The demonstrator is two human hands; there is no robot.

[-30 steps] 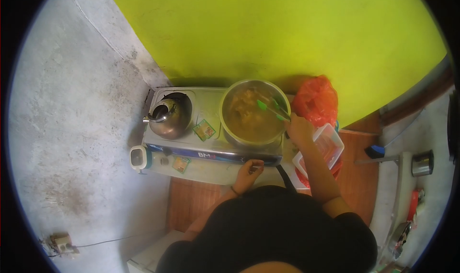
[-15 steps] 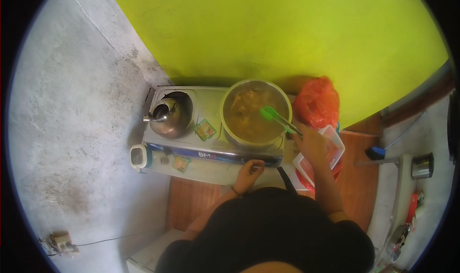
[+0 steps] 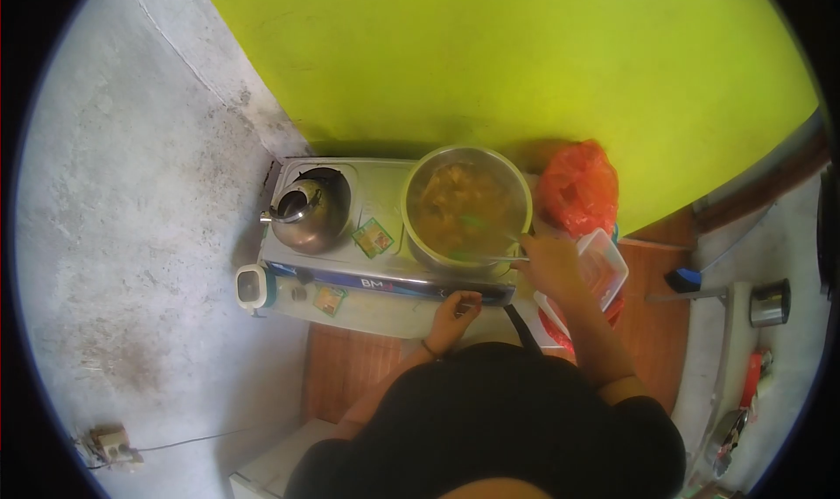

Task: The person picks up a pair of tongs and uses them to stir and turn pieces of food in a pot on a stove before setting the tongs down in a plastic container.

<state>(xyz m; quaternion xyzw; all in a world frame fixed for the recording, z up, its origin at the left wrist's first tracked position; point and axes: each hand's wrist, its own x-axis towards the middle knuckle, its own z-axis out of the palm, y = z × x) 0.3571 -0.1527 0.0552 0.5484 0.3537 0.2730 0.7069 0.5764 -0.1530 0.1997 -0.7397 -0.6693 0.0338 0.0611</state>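
Observation:
A large metal pot holding brownish food in liquid stands on the right side of the stove. My right hand, at the pot's lower right rim, is closed on the handle of green-tipped tongs. The green ends dip into the food and look partly sunk and blurred. In front of the stove, below the pot, my left hand has its fingers curled in; whatever they hold, if anything, is too small to make out. A green packet lies on the stove top, left of the pot.
A metal kettle sits on the stove's left side. Another packet and a white-and-teal container are along the front. Right of the pot are a red plastic bag and a clear plastic box. A yellow-green wall rises behind.
My right hand has moved slightly left and down with the tongs. Their green ends have gone from above the food down into it. My left hand has stayed in place.

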